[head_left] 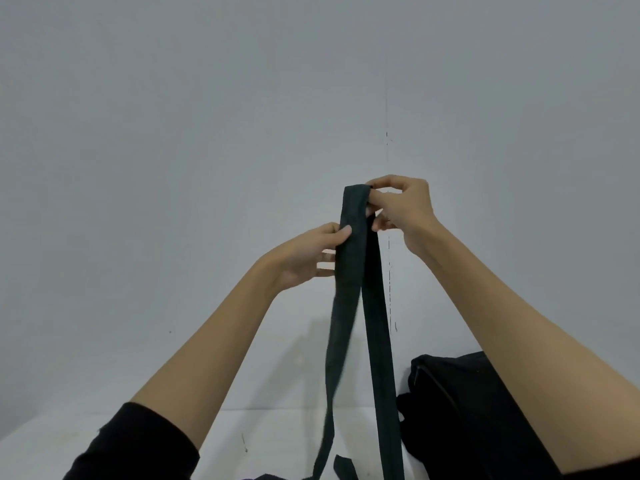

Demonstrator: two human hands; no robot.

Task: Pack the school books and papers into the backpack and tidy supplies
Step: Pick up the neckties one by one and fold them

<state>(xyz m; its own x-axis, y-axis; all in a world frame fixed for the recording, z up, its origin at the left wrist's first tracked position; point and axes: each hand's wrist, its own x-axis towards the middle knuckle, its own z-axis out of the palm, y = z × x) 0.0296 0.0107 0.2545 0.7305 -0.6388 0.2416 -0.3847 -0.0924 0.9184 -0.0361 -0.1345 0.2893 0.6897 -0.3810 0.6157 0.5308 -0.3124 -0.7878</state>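
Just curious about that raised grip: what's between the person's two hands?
In the head view, only the dark strap runs between them: the right hand pinches its folded top, the left hand holds it lower.

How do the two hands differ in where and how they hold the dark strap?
The right hand pinches the dark strap at the top of its fold; the left hand grips it lower down, on the near length. The right hand is higher and comes in from the right; the left hand is lower and comes in from the left. Both hold the same strap, raised before the wall above the black backpack.
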